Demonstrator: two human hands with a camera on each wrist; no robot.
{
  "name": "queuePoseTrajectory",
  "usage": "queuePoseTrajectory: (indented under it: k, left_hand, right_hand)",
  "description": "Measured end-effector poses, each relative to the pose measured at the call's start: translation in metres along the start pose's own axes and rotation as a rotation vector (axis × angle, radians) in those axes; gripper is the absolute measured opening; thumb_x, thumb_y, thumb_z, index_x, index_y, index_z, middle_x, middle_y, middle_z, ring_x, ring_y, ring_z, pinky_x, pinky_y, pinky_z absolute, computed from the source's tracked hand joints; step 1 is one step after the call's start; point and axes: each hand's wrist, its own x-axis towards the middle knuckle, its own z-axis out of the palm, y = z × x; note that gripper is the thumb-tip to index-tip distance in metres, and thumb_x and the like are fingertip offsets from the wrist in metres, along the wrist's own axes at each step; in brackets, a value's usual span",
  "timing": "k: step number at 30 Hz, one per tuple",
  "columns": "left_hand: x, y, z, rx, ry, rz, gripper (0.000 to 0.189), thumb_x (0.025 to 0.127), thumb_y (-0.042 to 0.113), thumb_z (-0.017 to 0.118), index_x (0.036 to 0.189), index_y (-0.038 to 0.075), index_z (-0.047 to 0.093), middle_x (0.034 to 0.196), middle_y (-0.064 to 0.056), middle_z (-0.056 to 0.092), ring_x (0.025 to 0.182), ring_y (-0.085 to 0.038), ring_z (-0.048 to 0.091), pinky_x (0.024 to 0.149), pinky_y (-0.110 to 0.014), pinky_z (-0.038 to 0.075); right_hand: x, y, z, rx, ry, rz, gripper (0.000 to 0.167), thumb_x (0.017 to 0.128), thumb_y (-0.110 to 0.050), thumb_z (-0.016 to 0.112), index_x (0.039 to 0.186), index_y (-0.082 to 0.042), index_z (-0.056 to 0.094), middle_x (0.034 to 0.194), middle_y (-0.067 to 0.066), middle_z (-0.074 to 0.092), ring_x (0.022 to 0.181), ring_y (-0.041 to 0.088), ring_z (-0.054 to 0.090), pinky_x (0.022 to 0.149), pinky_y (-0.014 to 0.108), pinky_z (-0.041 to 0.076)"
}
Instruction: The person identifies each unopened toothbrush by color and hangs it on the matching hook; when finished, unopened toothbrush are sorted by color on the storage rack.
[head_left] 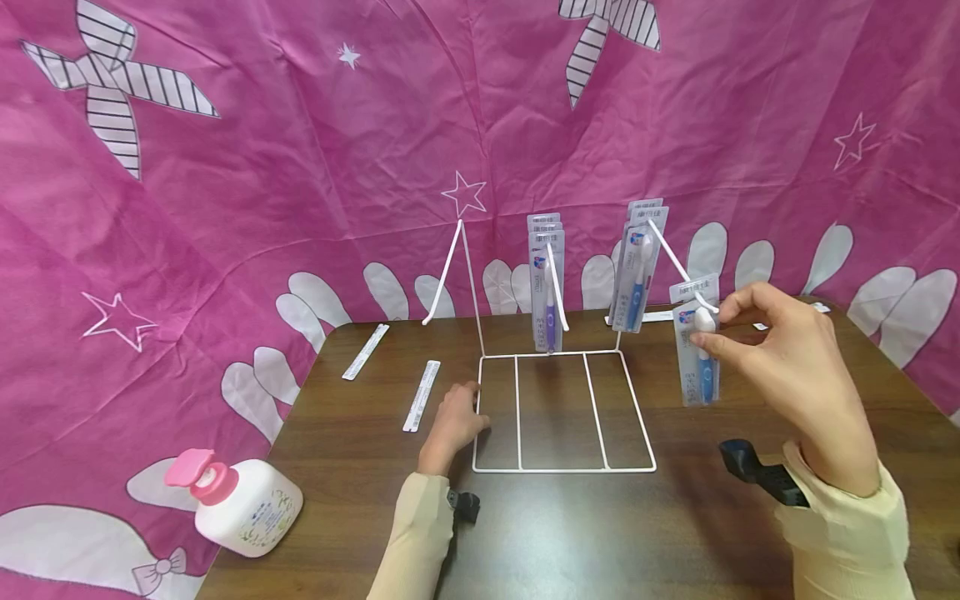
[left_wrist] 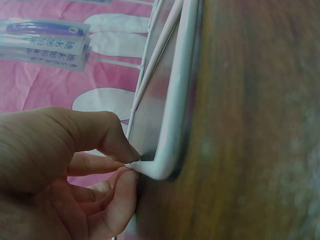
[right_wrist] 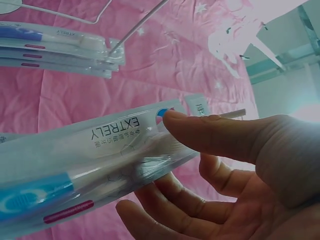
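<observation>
My right hand (head_left: 787, 367) pinches a packaged blue toothbrush (head_left: 697, 354), thumb and fingers on its top end, at the tip of the rack's right hook (head_left: 675, 262). The pack hangs upright, at about 2 o'clock from the rack base. My left hand (head_left: 453, 425) rests on the table, fingers curled, fingertips (left_wrist: 131, 165) pressing the near-left corner of the white wire rack (head_left: 562, 412), at 9 o'clock of the base.

Around: the rack has three hooks. The left hook (head_left: 444, 275) is bare. The middle hook (head_left: 555, 287) carries a stack of purple toothbrush packs (head_left: 546, 287); I can't count them exactly. More blue packs (head_left: 637, 267) hang further back on the right hook, behind the one I hold, count unclear. Nothing blocks the hook tip except my own fingers.

Two white label strips (head_left: 422, 396) lie flat at 10 o'clock of the base, well apart from the rack. Another strip (head_left: 656, 316) lies behind the rack at 1 o'clock. One white lotion bottle (head_left: 243, 504) with a pink pump lies at 8 o'clock, at the table's edge.

Surface: dark wood-grain table (head_left: 562, 533). Behind: pink cloth backdrop (head_left: 300, 150) with stars and bows.
</observation>
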Motion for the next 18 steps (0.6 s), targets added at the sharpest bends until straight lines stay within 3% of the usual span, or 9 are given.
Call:
queuePoseTrajectory:
  k: [6, 18]
  left_hand:
    - [0.001, -0.001, 0.001, -0.004, 0.008, -0.011, 0.060, 0.074, 0.005, 0.080, 0.128, -0.008, 0.060, 0.103, -0.019, 0.061, 0.094, -0.036, 0.061, 0.085, -0.053, 0.050]
    - [0.001, -0.001, 0.000, 0.003, 0.000, -0.002, 0.058, 0.074, 0.005, 0.079, 0.127, -0.008, 0.060, 0.104, -0.019, 0.061, 0.095, -0.037, 0.060, 0.086, -0.053, 0.050]
  right_hand:
    - [0.008, 0.002, 0.004, 0.006, -0.016, 0.022, 0.027, 0.076, -0.008, 0.087, 0.087, -0.004, 0.062, 0.077, -0.012, 0.066, 0.069, -0.005, 0.060, 0.057, 0.013, 0.044]
    - [0.021, 0.007, 0.015, 0.041, 0.017, 0.029, 0.029, 0.074, -0.006, 0.089, 0.089, -0.002, 0.064, 0.075, -0.019, 0.065, 0.067, -0.013, 0.060, 0.061, 0.010, 0.043]
